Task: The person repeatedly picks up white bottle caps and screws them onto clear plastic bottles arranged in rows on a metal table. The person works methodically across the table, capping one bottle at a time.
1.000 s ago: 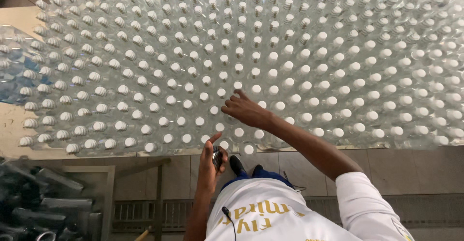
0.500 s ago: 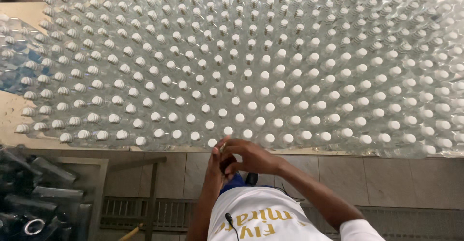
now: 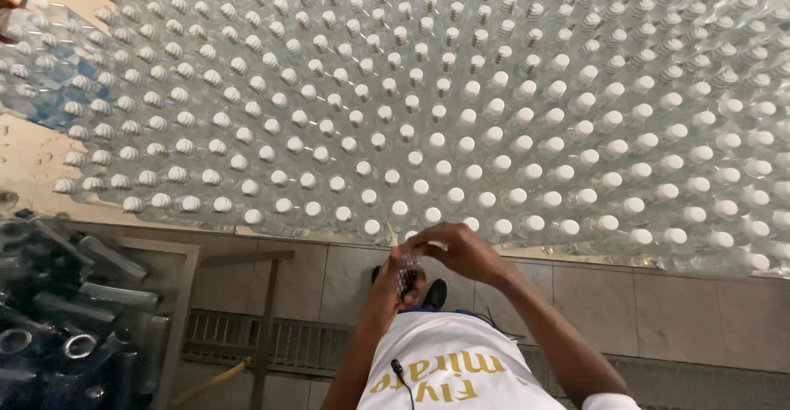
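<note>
Both hands meet just below the near edge of a table [image 3: 33, 163] packed with several rows of clear bottles with white caps [image 3: 428, 163]. My left hand [image 3: 385, 285] holds a small dark speckled object [image 3: 406, 276] upright. My right hand [image 3: 457, 250] curls over the top of that object, fingertips pinching it. The closest capped bottles [image 3: 409, 209] stand a little above the hands. What the small object is cannot be made out.
A bin of empty dark glass bottles [image 3: 58, 311] sits at lower left. Below the table are a tiled floor [image 3: 708, 319], a metal drain grate [image 3: 271, 340] and a wooden stick [image 3: 210, 381]. Wrapped bottle packs [image 3: 41, 89] lie at the table's far left.
My right hand has drawn back from the bottle caps to the table edge and joined my left hand on the small object. The view shifted slightly.
</note>
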